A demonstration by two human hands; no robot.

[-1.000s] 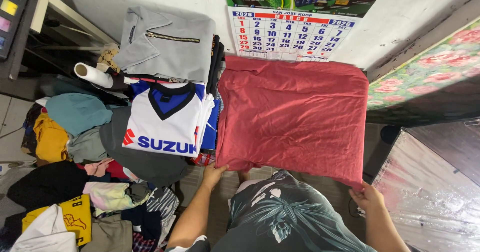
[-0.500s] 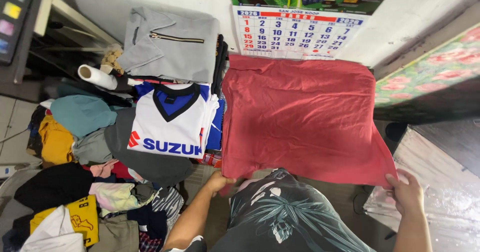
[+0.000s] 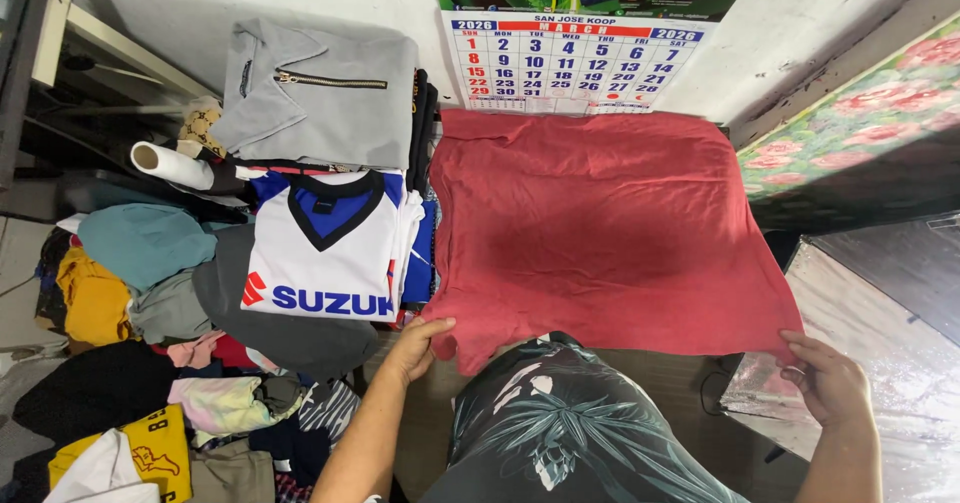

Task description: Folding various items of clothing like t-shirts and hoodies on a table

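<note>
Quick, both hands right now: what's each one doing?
Left hand: closed on the near left corner of the red shirt.
Right hand: closed on its near right corner.

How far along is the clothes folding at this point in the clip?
Done: a grey zip top and a white-and-blue jersey lie folded on stacks at the left. In hand: the red shirt is spread flat, the left hand and right hand gripping its near corners, no fold made yet. Left: a heap of loose clothes lies unfolded at far left.
</note>
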